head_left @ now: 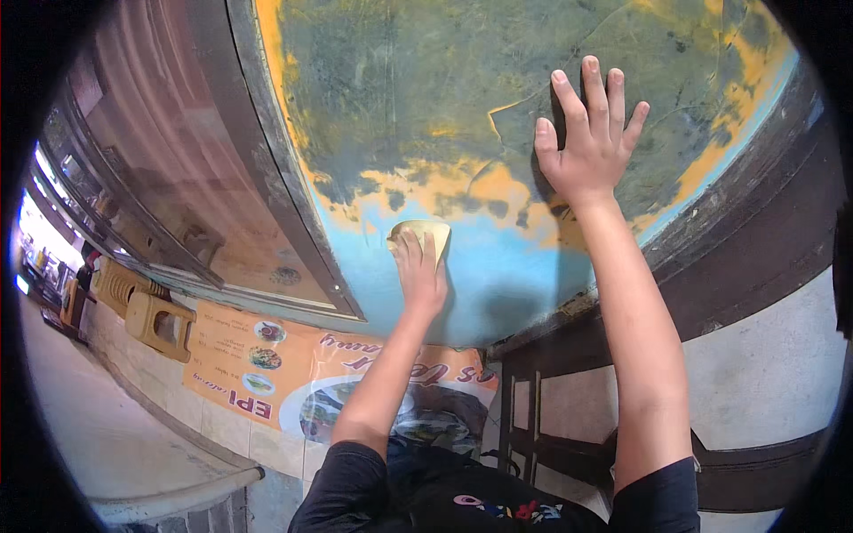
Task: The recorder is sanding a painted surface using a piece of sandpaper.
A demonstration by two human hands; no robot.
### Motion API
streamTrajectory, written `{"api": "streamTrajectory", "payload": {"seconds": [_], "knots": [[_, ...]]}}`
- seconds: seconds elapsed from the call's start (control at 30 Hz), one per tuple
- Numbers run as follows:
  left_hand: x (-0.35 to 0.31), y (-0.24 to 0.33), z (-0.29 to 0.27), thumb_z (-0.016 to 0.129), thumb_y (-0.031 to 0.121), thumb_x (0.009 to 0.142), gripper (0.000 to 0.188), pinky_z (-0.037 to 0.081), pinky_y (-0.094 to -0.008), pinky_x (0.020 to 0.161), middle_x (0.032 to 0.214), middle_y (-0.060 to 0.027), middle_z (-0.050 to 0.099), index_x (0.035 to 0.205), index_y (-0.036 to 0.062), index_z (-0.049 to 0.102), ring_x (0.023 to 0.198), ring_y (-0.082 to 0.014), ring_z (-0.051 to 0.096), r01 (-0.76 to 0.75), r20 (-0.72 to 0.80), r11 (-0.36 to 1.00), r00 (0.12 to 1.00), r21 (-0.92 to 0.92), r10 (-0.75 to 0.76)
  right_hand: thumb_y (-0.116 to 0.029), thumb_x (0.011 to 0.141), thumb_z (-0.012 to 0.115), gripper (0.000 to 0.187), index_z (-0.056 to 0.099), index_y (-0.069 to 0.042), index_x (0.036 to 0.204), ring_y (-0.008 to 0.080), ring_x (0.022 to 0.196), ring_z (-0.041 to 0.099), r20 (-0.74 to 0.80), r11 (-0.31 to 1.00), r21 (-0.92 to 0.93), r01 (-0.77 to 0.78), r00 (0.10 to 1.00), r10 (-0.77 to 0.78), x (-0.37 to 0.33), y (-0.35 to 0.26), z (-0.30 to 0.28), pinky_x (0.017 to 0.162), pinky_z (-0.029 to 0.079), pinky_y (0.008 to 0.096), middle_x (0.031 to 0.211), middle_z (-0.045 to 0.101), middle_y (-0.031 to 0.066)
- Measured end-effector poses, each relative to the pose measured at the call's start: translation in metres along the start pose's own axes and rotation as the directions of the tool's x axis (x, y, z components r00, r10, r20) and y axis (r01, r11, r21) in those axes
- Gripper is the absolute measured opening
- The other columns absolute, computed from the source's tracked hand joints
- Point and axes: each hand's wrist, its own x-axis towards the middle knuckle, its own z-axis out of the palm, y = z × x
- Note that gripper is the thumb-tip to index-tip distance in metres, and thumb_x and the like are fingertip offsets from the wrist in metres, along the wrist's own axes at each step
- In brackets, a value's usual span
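Observation:
My left hand (pixel 421 274) presses a pale yellow piece of sandpaper (pixel 441 234) against the wall (pixel 498 275), its fingers laid over the sheet. That spot is on the light blue paint, just under a ragged orange band. Higher up and to the right, my right hand (pixel 586 151) lies flat on the dark grey-green patch with its fingers spread and nothing in it. A crack runs through the patch left of this hand. The face of the sandpaper against the wall is hidden.
A dark-framed window (pixel 258 178) with reflecting panes borders the wall at left. Dark wooden boards (pixel 755 222) run along the right. Below, an orange printed banner (pixel 293 351) covers part of the tiled floor. A tan plastic stool (pixel 158 320) stands at far left.

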Motion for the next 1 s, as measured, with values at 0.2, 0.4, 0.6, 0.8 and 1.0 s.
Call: {"api": "streamTrajectory", "payload": {"seconds": [0.2, 0.4, 0.6, 0.8, 1.0], "knots": [[0.028, 0.019, -0.009, 0.059, 0.009, 0.086, 0.07, 0.012, -0.0661, 0.115, 0.158, -0.0301, 0.015, 0.15, 0.0046, 0.032, 0.143, -0.0552, 0.015, -0.066, -0.061, 0.997, 0.996, -0.036, 0.063, -0.041, 0.088, 0.056, 0.052, 0.051, -0.035, 0.139, 0.0233, 0.147, 0.029, 0.007, 1.0, -0.007, 0.012, 1.0, -0.012, -0.001, 0.005, -0.001, 0.12, 0.006, 0.0553, 0.157, 0.037, -0.0027], [-0.021, -0.001, 0.008, 0.06, 0.008, 0.081, 0.071, 0.019, -0.069, 0.111, 0.154, -0.0315, 0.022, 0.148, 0.003, 0.035, 0.137, -0.0585, 0.022, -0.069, 0.1, 0.998, 0.993, 0.014, 0.067, -0.042, 0.089, 0.053, 0.051, 0.05, -0.037, 0.139, 0.0215, 0.147, 0.03, -0.003, 1.0, -0.003, -0.007, 1.0, 0.007, -0.002, 0.002, -0.001, 0.12, 0.006, 0.0551, 0.156, 0.037, -0.0042], [0.028, 0.007, -0.017, 0.061, 0.006, 0.079, 0.073, 0.019, -0.07, 0.11, 0.154, -0.0305, 0.022, 0.148, 0.0055, 0.036, 0.137, -0.06, 0.02, -0.158, -0.016, 0.987, 0.987, 0.044, 0.158, -0.042, 0.087, 0.054, 0.051, 0.052, -0.036, 0.137, 0.0225, 0.144, 0.034, -0.012, 1.0, -0.011, -0.004, 1.0, 0.004, -0.003, 0.002, -0.001, 0.12, 0.007, 0.0545, 0.155, 0.039, -0.0037], [-0.015, -0.005, 0.001, 0.061, 0.006, 0.079, 0.074, 0.018, -0.0701, 0.111, 0.155, -0.0307, 0.021, 0.149, 0.008, 0.035, 0.139, -0.059, 0.019, -0.108, 0.12, 0.994, 0.987, 0.027, 0.104, -0.042, 0.088, 0.056, 0.051, 0.053, -0.032, 0.138, 0.026, 0.145, 0.032, -0.044, 0.999, -0.012, 0.03, 0.999, -0.031, 0.003, 0.003, -0.001, 0.117, 0.012, 0.0578, 0.155, 0.039, -0.0011], [0.033, 0.014, -0.005, 0.062, 0.006, 0.079, 0.073, 0.02, -0.0706, 0.109, 0.156, -0.0295, 0.021, 0.148, 0.0058, 0.037, 0.136, -0.0618, 0.021, -0.135, -0.063, 0.991, 0.989, 0.002, 0.135, -0.03, 0.099, 0.043, 0.048, 0.047, -0.013, 0.144, 0.039, 0.142, 0.034, 0.037, 0.98, -0.163, 0.109, 0.994, -0.105, 0.003, 0.005, -0.01, 0.116, 0.023, 0.0511, 0.152, 0.04, 0.0165]]}}
